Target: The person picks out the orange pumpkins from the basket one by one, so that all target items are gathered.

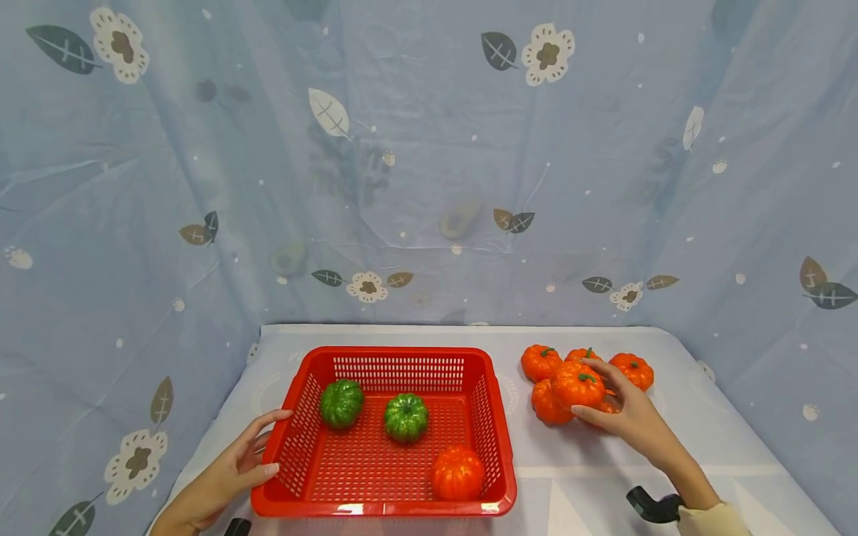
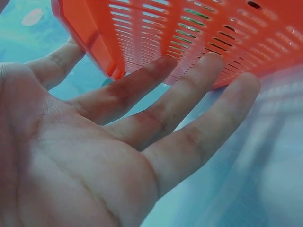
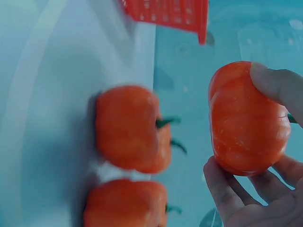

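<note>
My right hand [image 1: 626,409] holds an orange toy pumpkin [image 1: 578,384] with a green stem, thumb on one side and fingers on the other. In the right wrist view that pumpkin [image 3: 248,118] is raised off the table, apart from the other orange pumpkins [image 3: 128,127]. At the left side of a red plastic basket [image 1: 382,509], my left hand [image 1: 231,470] touches the rim. Its fingers [image 2: 189,132] lie fairly straight along the slotted wall in the left wrist view. Inside the basket sit two green pumpkins [image 1: 406,418] and one orange pumpkin [image 1: 457,474].
Several orange pumpkins [image 1: 540,363] are grouped on the white table [image 1: 536,454] right of the basket, some partly hidden by the right hand. A blue patterned curtain [image 1: 429,186] surrounds the table at the back and sides.
</note>
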A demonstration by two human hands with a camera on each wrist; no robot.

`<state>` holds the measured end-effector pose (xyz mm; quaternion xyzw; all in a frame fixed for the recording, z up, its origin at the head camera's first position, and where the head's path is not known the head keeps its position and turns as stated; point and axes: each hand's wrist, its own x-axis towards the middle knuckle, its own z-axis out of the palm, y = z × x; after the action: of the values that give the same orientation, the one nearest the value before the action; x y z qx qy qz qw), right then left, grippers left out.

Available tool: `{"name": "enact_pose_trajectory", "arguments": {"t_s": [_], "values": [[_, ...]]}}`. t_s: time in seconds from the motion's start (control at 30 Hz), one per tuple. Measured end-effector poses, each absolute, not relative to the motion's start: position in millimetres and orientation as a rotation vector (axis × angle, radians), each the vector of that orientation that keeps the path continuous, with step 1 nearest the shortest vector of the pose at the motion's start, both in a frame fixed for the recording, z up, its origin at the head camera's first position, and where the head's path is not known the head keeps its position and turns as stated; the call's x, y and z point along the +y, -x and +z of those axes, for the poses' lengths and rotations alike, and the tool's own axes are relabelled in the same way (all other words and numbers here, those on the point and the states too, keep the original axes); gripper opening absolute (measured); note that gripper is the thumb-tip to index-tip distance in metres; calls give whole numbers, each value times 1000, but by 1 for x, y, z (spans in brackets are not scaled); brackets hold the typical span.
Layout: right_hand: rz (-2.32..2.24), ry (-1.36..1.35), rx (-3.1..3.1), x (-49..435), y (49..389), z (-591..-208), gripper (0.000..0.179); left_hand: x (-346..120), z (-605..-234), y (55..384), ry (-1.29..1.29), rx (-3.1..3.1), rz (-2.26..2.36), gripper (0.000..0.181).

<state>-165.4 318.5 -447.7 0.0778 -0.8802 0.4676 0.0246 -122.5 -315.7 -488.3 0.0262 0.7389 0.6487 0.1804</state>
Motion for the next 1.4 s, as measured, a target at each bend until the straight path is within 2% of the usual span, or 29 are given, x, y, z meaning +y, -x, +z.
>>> {"name": "enact_pose_trajectory", "arguments": {"t_s": [0.53,0.7,0.83,1.1,1.4], "values": [[1356,56,-2716,385,146,-459,99,-316,-486,121,-37,2067,1831,76],[1353,102,-2684,401,144,-468,95,-318,-487,122,-52,2051,1839,76],[1368,162,-2678,412,143,-473,94,-318,-487,122,-68,2045,1851,75],[1396,292,-2699,429,149,-485,102,-318,-488,122,-54,2057,1843,75],[1384,312,-2790,440,154,-501,104,-317,-489,122,-56,2033,1853,76]]}}
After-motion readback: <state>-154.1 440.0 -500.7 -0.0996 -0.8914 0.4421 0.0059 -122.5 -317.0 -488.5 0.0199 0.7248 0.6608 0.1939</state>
